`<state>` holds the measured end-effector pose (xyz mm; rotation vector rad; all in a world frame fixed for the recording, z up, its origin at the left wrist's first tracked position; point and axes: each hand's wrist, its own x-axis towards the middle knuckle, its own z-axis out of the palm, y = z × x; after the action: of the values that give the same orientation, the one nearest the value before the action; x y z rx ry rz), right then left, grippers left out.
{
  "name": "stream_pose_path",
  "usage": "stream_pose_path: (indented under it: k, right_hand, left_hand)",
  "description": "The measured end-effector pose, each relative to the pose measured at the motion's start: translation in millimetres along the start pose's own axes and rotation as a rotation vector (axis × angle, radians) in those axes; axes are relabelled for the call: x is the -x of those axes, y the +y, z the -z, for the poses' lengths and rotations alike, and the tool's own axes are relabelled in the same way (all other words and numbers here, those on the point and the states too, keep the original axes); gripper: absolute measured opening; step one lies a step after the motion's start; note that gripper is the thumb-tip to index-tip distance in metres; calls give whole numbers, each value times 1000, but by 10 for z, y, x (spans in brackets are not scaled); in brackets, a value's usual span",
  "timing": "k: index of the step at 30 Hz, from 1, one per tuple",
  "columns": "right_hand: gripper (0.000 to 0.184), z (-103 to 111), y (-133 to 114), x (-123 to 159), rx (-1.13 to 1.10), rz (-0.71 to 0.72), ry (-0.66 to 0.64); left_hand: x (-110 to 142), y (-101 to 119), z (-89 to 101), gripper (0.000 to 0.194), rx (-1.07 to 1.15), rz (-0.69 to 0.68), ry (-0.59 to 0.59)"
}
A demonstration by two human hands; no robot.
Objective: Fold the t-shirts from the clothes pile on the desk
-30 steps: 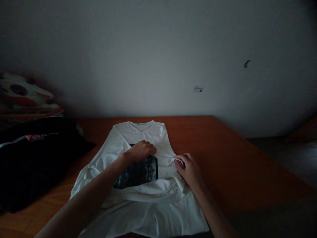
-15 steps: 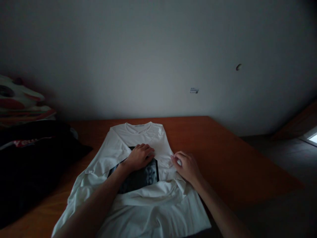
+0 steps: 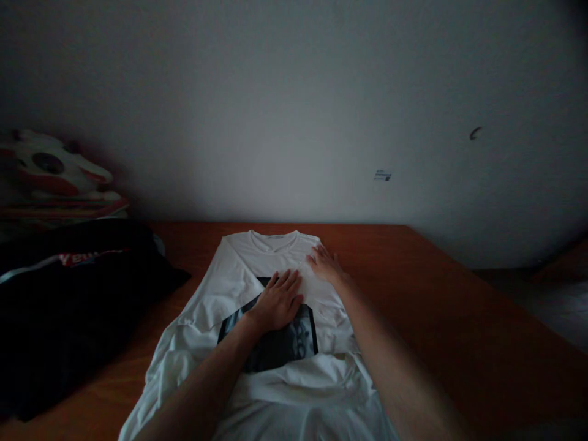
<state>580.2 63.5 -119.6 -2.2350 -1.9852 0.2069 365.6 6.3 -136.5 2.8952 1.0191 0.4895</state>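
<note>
White T-shirt (image 3: 229, 288) on table (image 3: 413, 294) is pressed flat by left hand (image 3: 278, 301) and right hand (image 3: 325, 264), fingers spread, nothing gripped.

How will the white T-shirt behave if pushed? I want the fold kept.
The T-shirt looks thin and creased, so it would probably bunch rather than slide. Lifted, it should droop; the left hand and right hand press it flat on the table.

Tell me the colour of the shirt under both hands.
White, with a dark rectangular print on the chest; the shirt shows in the head view.
</note>
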Motion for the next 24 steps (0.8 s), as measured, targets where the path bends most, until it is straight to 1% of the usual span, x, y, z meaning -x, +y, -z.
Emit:
stream_pose_path:
  k: [3,5,9,11,14,17,21,24]
  right_hand:
    - [63,-51,25,-20,11,-41,-21]
    - [65,-55,28,6,17,-42,-10]
    - [61,-38,-35,100,37,5,106]
    - [57,-30,-76,129,25,20,135]
    - [55,-25,-105,91,2,29,123]
    - [54,-44,-82,-30,-12,1,106]
    - [58,-115,-11,-148,-20,-47,71]
    - [59,-140,12,-129,-12,-46,82]
  left_hand:
    - [4,2,-24,51,-28,0,14]
    - [-6,3,-30,50,-19,9,23]
    - [-60,-9,-17,46,64,52,62]
    - [-90,-22,-20,49,96,86,73]
    - [-122,-38,-51,56,125,138,62]
    - [-132,-36,-80,59,126,159,61]
    - [-117,-17,-58,56,86,194,37]
    - [-97,-4,-19,52,68,191,24]
